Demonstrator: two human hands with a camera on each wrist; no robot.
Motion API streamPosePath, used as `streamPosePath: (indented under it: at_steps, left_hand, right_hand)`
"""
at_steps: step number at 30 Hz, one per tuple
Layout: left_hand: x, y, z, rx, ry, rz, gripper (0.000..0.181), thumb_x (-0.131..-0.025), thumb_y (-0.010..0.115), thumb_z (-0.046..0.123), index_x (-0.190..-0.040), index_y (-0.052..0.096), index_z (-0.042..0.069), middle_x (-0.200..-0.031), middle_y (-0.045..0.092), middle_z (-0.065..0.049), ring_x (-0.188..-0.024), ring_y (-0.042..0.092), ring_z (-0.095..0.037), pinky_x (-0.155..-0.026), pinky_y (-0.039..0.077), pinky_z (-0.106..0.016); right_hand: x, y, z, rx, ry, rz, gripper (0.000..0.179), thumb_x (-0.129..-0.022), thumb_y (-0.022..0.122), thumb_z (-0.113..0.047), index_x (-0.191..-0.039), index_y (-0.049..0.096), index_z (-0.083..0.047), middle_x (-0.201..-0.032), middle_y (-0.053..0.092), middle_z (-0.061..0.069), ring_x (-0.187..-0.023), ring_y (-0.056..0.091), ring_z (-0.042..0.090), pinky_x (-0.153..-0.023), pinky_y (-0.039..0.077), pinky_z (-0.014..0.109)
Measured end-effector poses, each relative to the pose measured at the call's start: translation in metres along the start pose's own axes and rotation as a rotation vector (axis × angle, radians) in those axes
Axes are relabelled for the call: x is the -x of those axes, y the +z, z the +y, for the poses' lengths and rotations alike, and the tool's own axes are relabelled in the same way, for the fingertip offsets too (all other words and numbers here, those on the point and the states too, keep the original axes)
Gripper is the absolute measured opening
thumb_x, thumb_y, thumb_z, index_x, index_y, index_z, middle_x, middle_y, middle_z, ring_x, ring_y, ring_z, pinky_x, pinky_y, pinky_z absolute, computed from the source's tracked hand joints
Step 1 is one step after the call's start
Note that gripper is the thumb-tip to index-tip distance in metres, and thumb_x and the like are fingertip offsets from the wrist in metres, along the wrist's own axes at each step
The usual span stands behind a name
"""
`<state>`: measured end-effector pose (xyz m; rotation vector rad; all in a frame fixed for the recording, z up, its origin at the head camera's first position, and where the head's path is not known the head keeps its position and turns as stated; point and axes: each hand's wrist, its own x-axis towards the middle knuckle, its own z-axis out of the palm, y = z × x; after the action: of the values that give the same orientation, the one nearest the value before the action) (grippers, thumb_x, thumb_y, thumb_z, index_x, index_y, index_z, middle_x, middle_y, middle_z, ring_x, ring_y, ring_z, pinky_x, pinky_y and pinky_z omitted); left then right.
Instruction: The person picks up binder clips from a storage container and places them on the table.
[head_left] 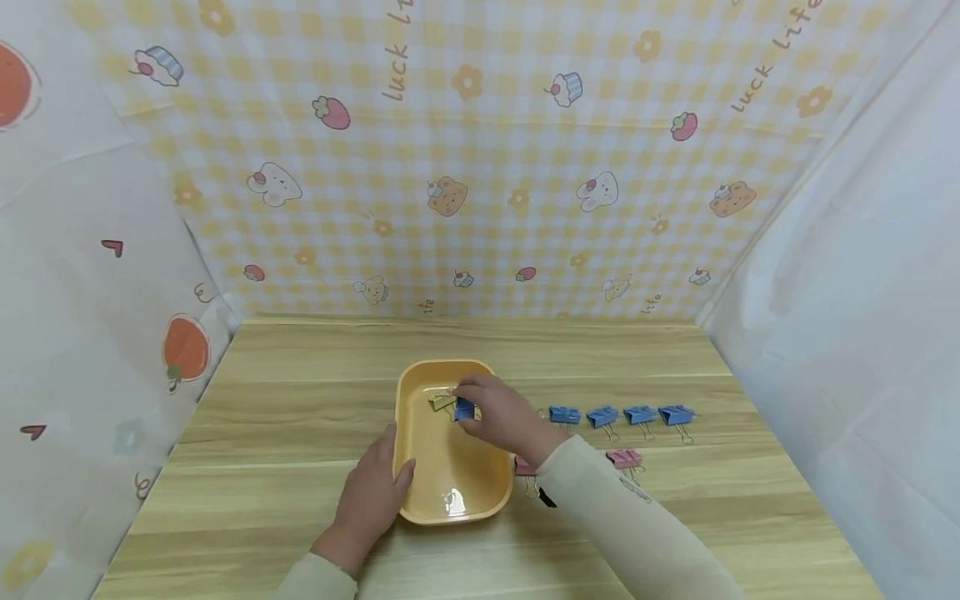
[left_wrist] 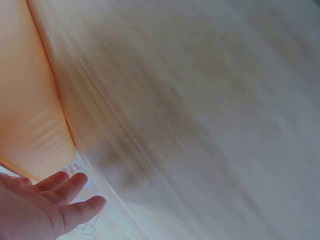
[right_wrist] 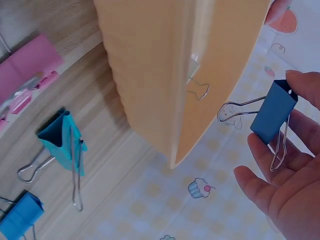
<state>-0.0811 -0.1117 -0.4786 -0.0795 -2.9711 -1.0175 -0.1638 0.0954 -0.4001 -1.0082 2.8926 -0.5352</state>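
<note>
An orange-yellow plastic box [head_left: 453,467] stands on the wooden table. My left hand [head_left: 371,487] holds its left wall, with the thumb over the rim and the fingers outside. In the left wrist view those fingers [left_wrist: 75,190] look fairly straight beside the box. Above the box's far half, my right hand [head_left: 502,412] pinches a blue binder clip [right_wrist: 274,111] by its ends, its wire handles sticking out free. Inside the box lies a yellow binder clip [head_left: 442,402], partly seen, close to the held clip.
Right of the box runs a row of several blue binder clips [head_left: 602,417]. Nearer me lie pink binder clips [head_left: 624,458], partly behind the right sleeve. A small black piece [head_left: 547,498] shows under that sleeve. A patterned cloth [head_left: 480,233] hangs behind the table.
</note>
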Motion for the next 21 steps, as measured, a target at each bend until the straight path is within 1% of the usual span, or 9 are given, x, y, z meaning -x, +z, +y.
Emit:
streamPosePath:
  at_steps: [4, 9, 14, 21]
  left_hand:
    - [-0.002, 0.003, -0.002, 0.004, -0.004, -0.001, 0.067, -0.098, 0.053, 0.028, -0.150, 0.024, -0.003, -0.141, 0.043, -0.032, -0.126, 0.044, -0.049, -0.097, 0.038, -0.064]
    - [-0.003, 0.005, -0.005, 0.006, -0.006, -0.007, 0.068, -0.098, 0.053, 0.029, -0.150, 0.023, -0.002, -0.142, 0.041, -0.031, -0.127, 0.044, -0.049, -0.098, 0.037, -0.064]
    - [-0.004, 0.005, -0.004, 0.005, -0.002, -0.006, 0.067, -0.098, 0.053, 0.028, -0.150, 0.022, -0.002, -0.142, 0.041, -0.032, -0.126, 0.044, -0.049, -0.099, 0.037, -0.064]
    - [-0.004, 0.004, -0.002, 0.008, -0.017, -0.017, 0.068, -0.098, 0.052, 0.028, -0.150, 0.022, -0.003, -0.143, 0.040, -0.032, -0.127, 0.043, -0.049, -0.099, 0.037, -0.063]
  right_hand:
    - [0.005, 0.000, 0.004, -0.031, 0.035, -0.002, 0.043, -0.088, 0.071, -0.020, -0.126, 0.062, -0.002, -0.131, 0.056, 0.012, -0.120, 0.054, 0.027, -0.099, 0.047, 0.038]
    - [0.012, -0.001, 0.006, -0.062, 0.066, 0.002, 0.045, -0.089, 0.070, -0.020, -0.129, 0.059, -0.002, -0.132, 0.055, 0.012, -0.121, 0.054, 0.027, -0.097, 0.048, 0.037]
    - [0.019, -0.001, 0.008, -0.073, 0.098, 0.026, 0.045, -0.089, 0.070, -0.021, -0.129, 0.060, -0.003, -0.134, 0.054, 0.013, -0.123, 0.052, 0.029, -0.098, 0.048, 0.039]
    - [0.030, -0.002, 0.012, -0.092, 0.176, 0.039, 0.046, -0.089, 0.071, -0.023, -0.129, 0.060, -0.004, -0.136, 0.053, 0.011, -0.125, 0.052, 0.028, -0.099, 0.047, 0.040]
